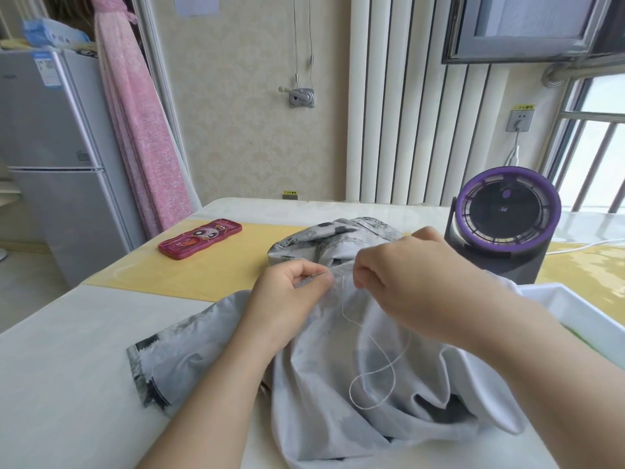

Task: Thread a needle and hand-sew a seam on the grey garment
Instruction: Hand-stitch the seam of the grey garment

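Forearms enter from the lower edge and meet over the grey garment (321,418), which lies crumpled on the near half of the white table (67,367), one patterned hem spread flat to the left and a second bunch heaped behind the hands. Left hand (287,292): fingers curled, thumb and forefinger clamped on a raised fold of the fabric. Right hand (406,275): fingers curled inward, tips pinched together at the upper end of the white thread (372,377), just beside the left fingertips; the needle is too small to make out with certainty. From this point the thread drops over the cloth and forms a loose loop on the garment between the two forearms. A yellow runner (220,265) crosses the table beneath the far part of the garment and carries a red patterned case (200,238), well apart to the left. A purple-rimmed fan (505,211) stands upright at the right, behind the right hand, near a white tray (575,309) at the table's right edge. Background: silver refrigerator (50,164), pink curtain (142,130), white radiator (406,113).
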Demonstrator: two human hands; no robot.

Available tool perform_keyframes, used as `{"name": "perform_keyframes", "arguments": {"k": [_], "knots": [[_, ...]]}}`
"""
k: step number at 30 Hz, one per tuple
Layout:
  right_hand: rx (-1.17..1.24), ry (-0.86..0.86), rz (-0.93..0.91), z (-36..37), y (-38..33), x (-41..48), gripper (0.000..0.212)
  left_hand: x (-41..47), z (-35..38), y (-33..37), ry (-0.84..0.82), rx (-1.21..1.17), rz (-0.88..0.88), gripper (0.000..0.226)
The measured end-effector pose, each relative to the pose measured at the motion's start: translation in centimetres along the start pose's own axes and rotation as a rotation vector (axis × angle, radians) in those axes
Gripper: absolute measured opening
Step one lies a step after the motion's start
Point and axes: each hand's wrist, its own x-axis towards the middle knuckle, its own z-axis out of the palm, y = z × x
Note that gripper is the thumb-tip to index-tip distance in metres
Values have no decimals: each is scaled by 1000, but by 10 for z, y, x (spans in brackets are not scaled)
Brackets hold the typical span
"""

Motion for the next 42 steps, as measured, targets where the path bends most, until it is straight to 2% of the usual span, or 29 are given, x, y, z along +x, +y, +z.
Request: {"name": "perform_keyframes", "arguments": {"k": [5, 23, 26, 31, 33, 37, 39, 42], "knots": [[-71, -53, 22, 9, -1, 3, 26, -1, 0, 1, 7, -17, -13, 8], [-28, -25, 37, 13, -2, 4, 27, -1, 3, 1, 2, 1, 23, 12], [-24, -26, 45, 14, -2, 4, 27, 0, 3, 0, 23, 43, 92, 16], [21, -26, 86, 21, -6, 9, 23, -7, 10, 2, 99, 261, 350, 24], [119, -23, 114, 24, -6, 12, 21, -8, 13, 1, 107, 262, 374, 22], [420, -14, 141, 20, 1, 13, 17, -1, 9, -1, 113, -37, 181, 17], [546, 0, 96, 14, 5, 12, 12, 0, 8, -1, 109, -200, 68, 15], [658, -16, -13, 7, 10, 10, 15, 0, 8, 0, 99, -278, 7, 10]]}}
